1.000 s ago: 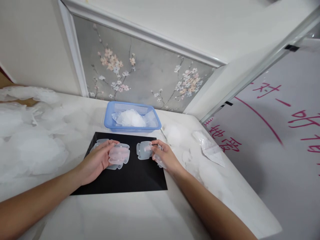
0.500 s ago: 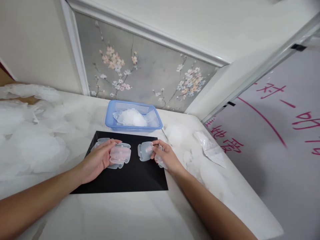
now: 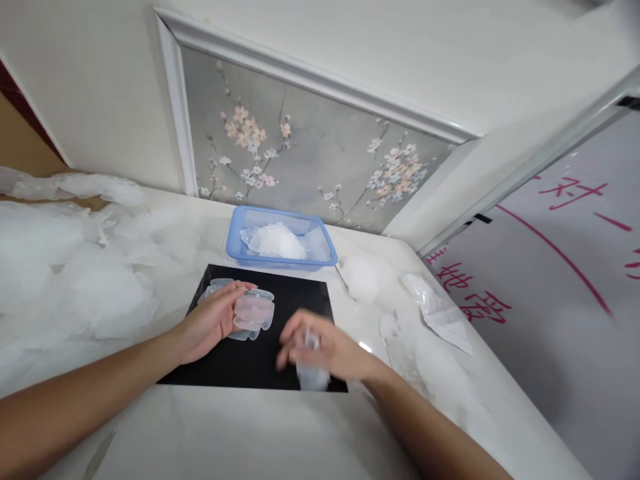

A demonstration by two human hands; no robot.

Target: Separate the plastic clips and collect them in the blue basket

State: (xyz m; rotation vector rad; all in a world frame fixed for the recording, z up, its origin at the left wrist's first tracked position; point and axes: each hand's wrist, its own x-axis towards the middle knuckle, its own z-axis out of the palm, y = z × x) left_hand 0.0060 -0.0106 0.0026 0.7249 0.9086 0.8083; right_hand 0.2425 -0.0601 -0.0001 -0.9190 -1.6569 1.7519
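My left hand holds a thin, translucent plastic piece with rounded lobes and small round marks, its fingers behind and its thumb at the edge. Under it, another such piece shows partly. More clear lobed plastic appears behind the wrist, over a black sheet. Low over the sheet's right side, my right hand is smeared by motion, fingers curled. A blurred translucent plastic piece shows below its palm and seems held there; the exact grip is unclear.
Behind the sheet stands a blue basket containing whitish translucent pieces. A large heap of translucent plastic covers the table's left side. Further right lie more plastic pieces and a clear bag, near a whiteboard.
My right hand has moved down and toward me, from near the sheet's right edge, and turned over. My left hand keeps its hold. The whole view has shifted slightly.
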